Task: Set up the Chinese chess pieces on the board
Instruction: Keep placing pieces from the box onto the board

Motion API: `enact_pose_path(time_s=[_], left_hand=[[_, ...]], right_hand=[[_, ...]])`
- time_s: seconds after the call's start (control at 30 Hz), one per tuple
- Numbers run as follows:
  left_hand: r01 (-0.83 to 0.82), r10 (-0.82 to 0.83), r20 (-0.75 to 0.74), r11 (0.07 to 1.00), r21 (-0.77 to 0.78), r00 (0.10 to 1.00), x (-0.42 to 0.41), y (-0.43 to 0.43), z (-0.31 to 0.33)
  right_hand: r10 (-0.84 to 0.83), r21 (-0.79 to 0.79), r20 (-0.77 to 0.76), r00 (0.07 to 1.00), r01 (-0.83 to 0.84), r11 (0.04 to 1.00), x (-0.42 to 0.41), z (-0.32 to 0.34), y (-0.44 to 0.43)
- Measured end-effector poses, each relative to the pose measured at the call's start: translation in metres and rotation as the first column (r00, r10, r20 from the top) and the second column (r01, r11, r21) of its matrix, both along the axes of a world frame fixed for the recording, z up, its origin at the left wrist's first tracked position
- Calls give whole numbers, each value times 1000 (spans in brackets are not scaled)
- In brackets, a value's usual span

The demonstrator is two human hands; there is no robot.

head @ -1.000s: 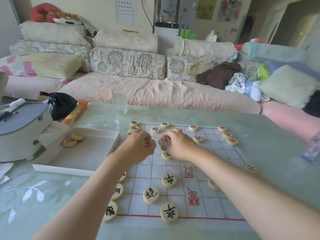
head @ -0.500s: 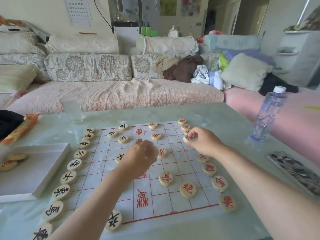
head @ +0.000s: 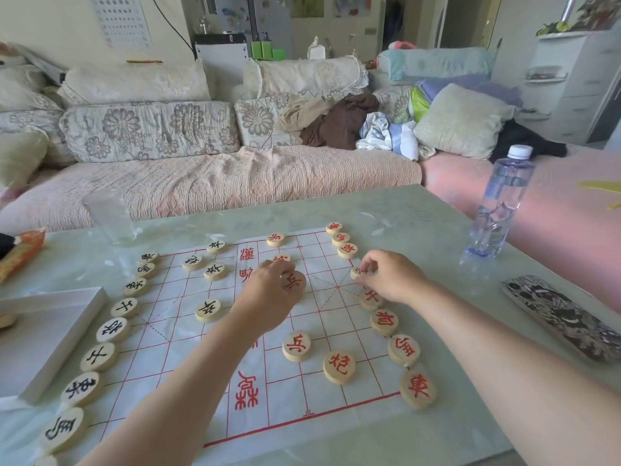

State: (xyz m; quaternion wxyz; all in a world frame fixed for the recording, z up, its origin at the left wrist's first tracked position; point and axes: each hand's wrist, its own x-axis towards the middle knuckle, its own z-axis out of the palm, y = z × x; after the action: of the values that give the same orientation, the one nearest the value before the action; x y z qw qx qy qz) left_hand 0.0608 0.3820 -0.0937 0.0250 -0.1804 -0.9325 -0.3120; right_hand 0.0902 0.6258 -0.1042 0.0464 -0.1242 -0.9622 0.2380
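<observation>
1. My left hand point(head: 268, 294) curls its fingers round a red-lettered piece point(head: 294, 281) above the middle of the board point(head: 188, 371). My knuckles cover part of the disc.
2. My right hand point(head: 391, 279) pinches a small piece point(head: 357, 272) between thumb and fingertips at the board's right edge. Its mark is too small to read, and I cannot tell whether it touches the paper.
3. Just beyond my left fingers, a second red piece point(head: 281, 258) is half hidden.
4. Under my right wrist a covered red piece point(head: 369, 297) shows only in part.
5. Far left of my left fingers, the black row point(head: 112, 329) lines the other edge. The frame cuts off its nearest disc and the white box point(head: 43, 341).
</observation>
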Motion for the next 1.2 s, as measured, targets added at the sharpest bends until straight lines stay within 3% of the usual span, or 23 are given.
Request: enact_pose_path(time_s=[0.1,0.27,0.4,0.53,0.63,0.77,0.87,1.0,1.1,1.2], left_hand=[[5,-5,30,1000,4,1000,1,-2,-1],[23,-24,37,999,23,999,5,-5,0],[29,-33,43,996,87,999,16,-9,2],[29,-38,43,980,196,998,32,-14,8],[-12,-46,157,938,346,986,45,-23,12],[-163,-136,433,795,584,891,64,-34,13],[-202,-108,450,784,587,887,75,-41,11],[-149,-82,402,846,511,912,87,-43,7],[-86,-26,335,944,317,942,93,-46,0],[-18,12,111,998,54,994,102,-53,-11]], right_hand=[[-1,35,22,1000,0,999,-4,0,-5],[31,47,-84,996,-27,999,-4,12,-26],[156,-352,-43,987,-161,922,5,24,-64],[205,-579,-31,978,-184,794,23,33,-95],[187,-637,-47,981,-174,751,34,34,-101],[208,-646,-100,973,-223,730,51,30,-106],[287,-571,-127,949,-307,761,65,27,-111],[377,-245,-191,906,-416,876,84,26,-118],[426,-82,-169,889,-443,893,98,28,-120],[452,99,-77,889,-444,891,111,25,-116]])
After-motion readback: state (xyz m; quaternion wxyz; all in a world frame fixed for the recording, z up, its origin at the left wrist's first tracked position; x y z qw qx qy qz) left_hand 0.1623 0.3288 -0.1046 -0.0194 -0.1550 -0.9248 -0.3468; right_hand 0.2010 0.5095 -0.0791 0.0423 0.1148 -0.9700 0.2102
